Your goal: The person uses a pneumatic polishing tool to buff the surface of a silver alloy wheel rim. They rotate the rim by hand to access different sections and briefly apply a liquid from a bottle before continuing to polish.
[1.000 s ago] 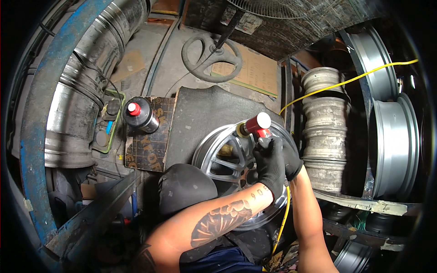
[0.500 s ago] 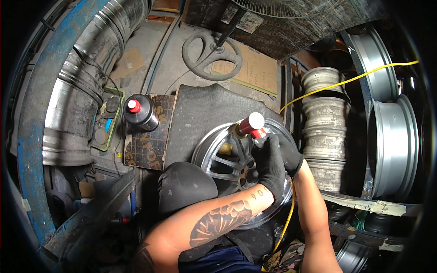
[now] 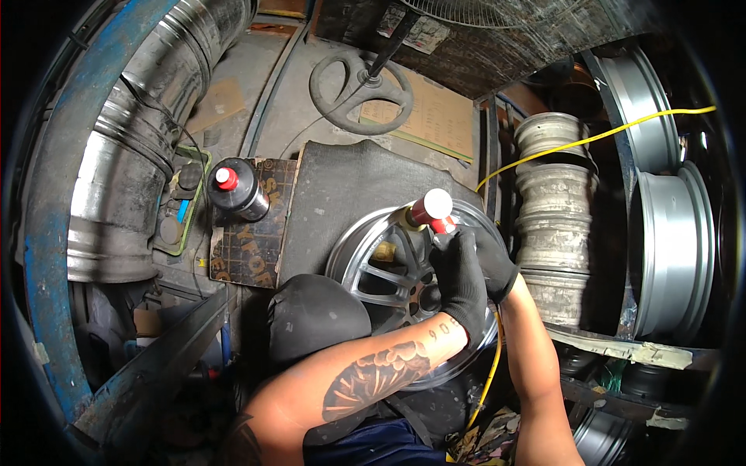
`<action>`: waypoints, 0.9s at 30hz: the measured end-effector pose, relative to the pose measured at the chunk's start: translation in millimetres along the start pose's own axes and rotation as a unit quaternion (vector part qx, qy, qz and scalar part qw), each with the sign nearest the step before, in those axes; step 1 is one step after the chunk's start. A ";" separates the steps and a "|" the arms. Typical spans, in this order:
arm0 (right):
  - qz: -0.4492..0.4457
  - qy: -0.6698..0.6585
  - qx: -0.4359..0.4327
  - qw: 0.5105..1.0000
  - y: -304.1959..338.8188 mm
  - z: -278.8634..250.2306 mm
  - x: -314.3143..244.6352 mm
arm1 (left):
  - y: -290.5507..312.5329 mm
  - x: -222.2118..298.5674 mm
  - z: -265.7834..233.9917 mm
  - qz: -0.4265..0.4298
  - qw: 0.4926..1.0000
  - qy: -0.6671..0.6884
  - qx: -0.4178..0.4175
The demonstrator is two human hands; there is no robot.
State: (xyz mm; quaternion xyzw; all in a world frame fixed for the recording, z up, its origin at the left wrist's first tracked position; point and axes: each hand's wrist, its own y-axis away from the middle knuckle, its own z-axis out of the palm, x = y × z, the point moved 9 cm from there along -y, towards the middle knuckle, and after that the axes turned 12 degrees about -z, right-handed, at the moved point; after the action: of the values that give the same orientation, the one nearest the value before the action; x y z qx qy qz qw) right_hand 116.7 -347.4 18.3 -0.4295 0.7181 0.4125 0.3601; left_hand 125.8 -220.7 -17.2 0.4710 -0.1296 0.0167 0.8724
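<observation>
A silver multi-spoke wheel rim [image 3: 374, 289] lies beneath my hands, close to my black-covered knee. My left hand [image 3: 458, 272], in a black knit glove, reaches across from the lower left with its fingers closed around a red hand-held tool [image 3: 432, 208] with a round white face. Pressed against it, my black-gloved right hand [image 3: 497, 264] is closed at the same tool; its fingers are partly hidden. The tool's head sits over the rim's upper edge, beside a brass-coloured piece [image 3: 410, 219]. A yellow hose [image 3: 495, 361] runs down from below my hands.
A black bottle with a red cap [image 3: 239, 190] stands on a printed board [image 3: 247, 252] at left. Grey matting [image 3: 326, 186] lies behind the rim. A steering wheel [image 3: 322, 93] stands farther back. Stacked rims [image 3: 553, 225] line the right; large metal barrels [image 3: 116, 202] and a blue frame [image 3: 50, 233] border the left.
Almost nothing differs. The view has shifted very slightly, and both hands keep their hold on the red tool over the rim.
</observation>
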 end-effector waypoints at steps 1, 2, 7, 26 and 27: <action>0.011 -0.016 -0.007 1.000 -0.1 3.0 1.0 | -0.5 -0.4 -0.2 0.000 1.000 0.000 0.000; 0.021 -0.031 -0.014 0.999 -0.7 6.1 -0.3 | -0.7 0.3 -0.6 0.001 1.000 0.002 0.000; 0.018 0.002 -0.015 1.000 -0.9 7.3 -11.7 | -1.3 -2.0 1.2 0.001 1.000 0.002 -0.001; -0.008 0.007 0.037 0.999 12.7 -1.9 10.1 | -13.1 -15.2 34.2 -0.004 1.000 -0.013 -0.013; -0.009 0.015 0.030 0.999 13.3 -3.4 12.8 | -14.8 -16.6 33.7 -0.002 1.000 -0.012 -0.010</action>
State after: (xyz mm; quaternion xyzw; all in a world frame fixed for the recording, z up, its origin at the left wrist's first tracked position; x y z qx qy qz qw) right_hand 99.3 -350.6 12.2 -0.4311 0.7315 0.3808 0.3662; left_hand 105.0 -255.2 -15.7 0.4630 -0.1390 0.0080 0.8753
